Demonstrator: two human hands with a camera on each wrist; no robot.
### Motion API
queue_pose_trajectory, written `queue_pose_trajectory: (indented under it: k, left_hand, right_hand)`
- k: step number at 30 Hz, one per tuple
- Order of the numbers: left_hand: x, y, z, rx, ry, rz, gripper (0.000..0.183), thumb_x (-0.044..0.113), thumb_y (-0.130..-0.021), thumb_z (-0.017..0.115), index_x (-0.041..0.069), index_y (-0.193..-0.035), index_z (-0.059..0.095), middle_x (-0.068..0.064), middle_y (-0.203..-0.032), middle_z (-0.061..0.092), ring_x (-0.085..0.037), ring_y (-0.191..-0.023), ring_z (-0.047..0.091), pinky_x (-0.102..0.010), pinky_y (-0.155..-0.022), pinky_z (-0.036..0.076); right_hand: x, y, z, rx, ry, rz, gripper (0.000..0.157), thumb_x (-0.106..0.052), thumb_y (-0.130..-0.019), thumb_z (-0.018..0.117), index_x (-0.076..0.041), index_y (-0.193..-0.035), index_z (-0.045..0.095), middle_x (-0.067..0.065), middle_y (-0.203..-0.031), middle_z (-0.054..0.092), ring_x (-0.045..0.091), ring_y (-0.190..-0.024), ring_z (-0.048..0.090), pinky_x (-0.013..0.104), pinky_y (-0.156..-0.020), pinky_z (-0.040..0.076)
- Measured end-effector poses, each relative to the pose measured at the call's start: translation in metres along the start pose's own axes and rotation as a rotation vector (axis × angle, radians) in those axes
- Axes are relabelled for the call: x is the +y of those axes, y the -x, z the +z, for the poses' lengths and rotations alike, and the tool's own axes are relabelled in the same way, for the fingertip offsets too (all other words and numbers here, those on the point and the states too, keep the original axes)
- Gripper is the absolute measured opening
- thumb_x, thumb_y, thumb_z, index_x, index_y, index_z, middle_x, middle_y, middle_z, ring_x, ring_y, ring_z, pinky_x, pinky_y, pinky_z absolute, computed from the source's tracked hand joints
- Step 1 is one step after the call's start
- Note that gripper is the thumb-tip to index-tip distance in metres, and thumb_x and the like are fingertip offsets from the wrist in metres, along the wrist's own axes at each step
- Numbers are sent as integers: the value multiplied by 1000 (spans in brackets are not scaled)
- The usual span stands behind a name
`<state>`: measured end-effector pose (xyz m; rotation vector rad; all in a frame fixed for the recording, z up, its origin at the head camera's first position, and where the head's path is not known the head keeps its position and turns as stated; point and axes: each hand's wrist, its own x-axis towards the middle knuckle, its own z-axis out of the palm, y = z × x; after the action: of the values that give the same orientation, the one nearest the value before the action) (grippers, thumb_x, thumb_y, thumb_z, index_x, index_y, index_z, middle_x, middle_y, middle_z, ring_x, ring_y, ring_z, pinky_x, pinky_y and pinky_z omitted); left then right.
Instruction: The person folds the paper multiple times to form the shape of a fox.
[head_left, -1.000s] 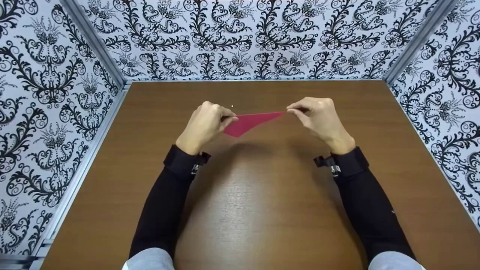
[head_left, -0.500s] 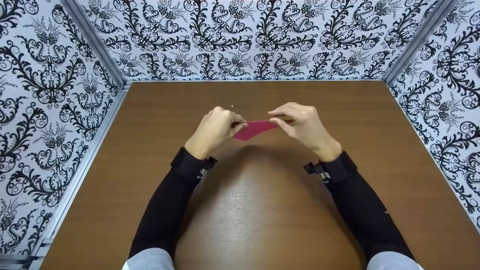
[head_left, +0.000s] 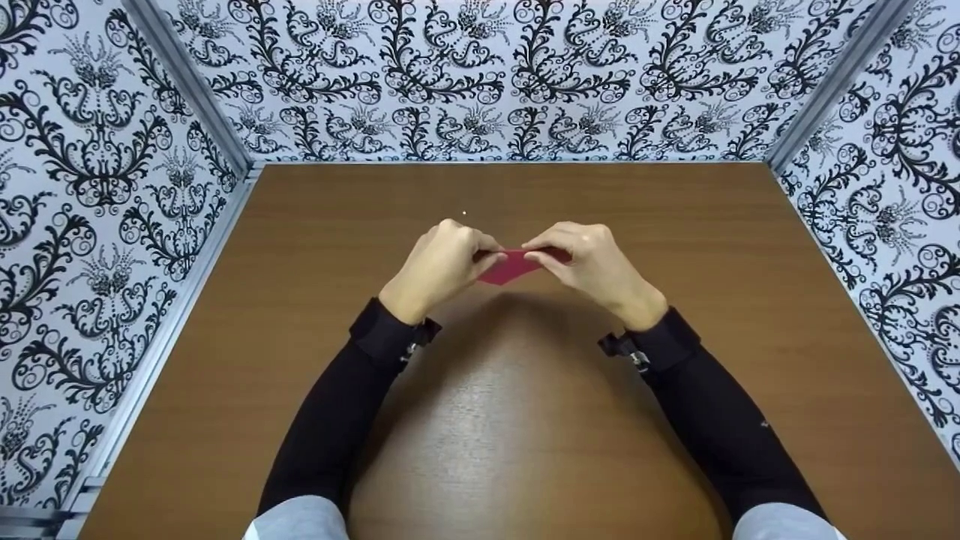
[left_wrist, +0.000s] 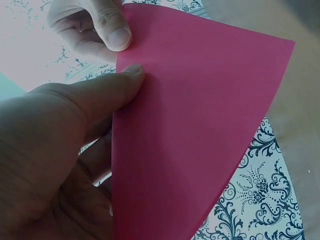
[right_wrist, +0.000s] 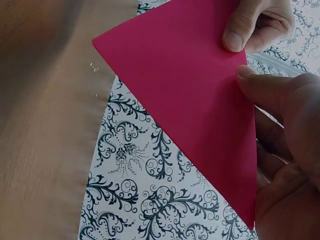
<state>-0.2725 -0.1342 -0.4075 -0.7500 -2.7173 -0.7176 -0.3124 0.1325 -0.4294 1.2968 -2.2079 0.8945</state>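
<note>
A red sheet of paper (head_left: 507, 268), shaped like a triangle with a long straight upper edge, is held up between both hands above the table. My left hand (head_left: 444, 262) pinches that edge, its thumb (left_wrist: 112, 90) flat on the near face and the fingers behind. Close beside it, my right hand (head_left: 598, 262) pinches the same edge, with its thumb (right_wrist: 267, 87) on the near face. In the right wrist view the paper (right_wrist: 185, 75) tapers to a point by the right palm. The fingers behind the sheet are partly hidden.
The brown wooden table (head_left: 480, 420) spreads beneath the hands. White panels with black scrollwork (head_left: 480, 82) stand at the back and both sides, joined by grey metal posts (head_left: 191, 82). A tiny white speck (head_left: 464, 213) lies beyond the left hand.
The two hands have come closer together along the paper's edge, the right one moving left and toward me, the left one slightly right. Less of the red paper shows between them.
</note>
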Motion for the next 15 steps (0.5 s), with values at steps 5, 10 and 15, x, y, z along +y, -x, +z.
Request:
queue_pose_trajectory:
  k: [5, 10, 15]
  left_hand:
    - [1, 0, 1, 11, -1, 33, 17, 22, -110, 84, 11, -120, 93, -7, -112, 92, -24, -100, 89, -42, -91, 73]
    - [3, 1, 2, 52, -2, 78, 17, 24, -108, 86, 12, -118, 93, -6, -108, 92, -22, -94, 87, -41, -86, 73]
    - [7, 0, 7, 94, 9, 111, 14, 23, -108, 87, 13, -116, 92, -4, -106, 91, -20, -92, 86, -40, -84, 73]
  right_hand:
    - [0, 0, 1, 0, -3, 11, 10, -6, -103, 88, -2, -113, 88, 14, -102, 89, 30, -88, 86, 47, -77, 72]
    - [-2, 0, -1, -12, -1, 30, 10, -7, -104, 87, -1, -113, 88, 15, -101, 89, 30, -87, 85, 46, -77, 73]
    - [-4, 1, -2, -36, 4, 37, 11, -7, -104, 88, -1, -113, 89, 15, -101, 88, 29, -88, 86, 42, -79, 73]
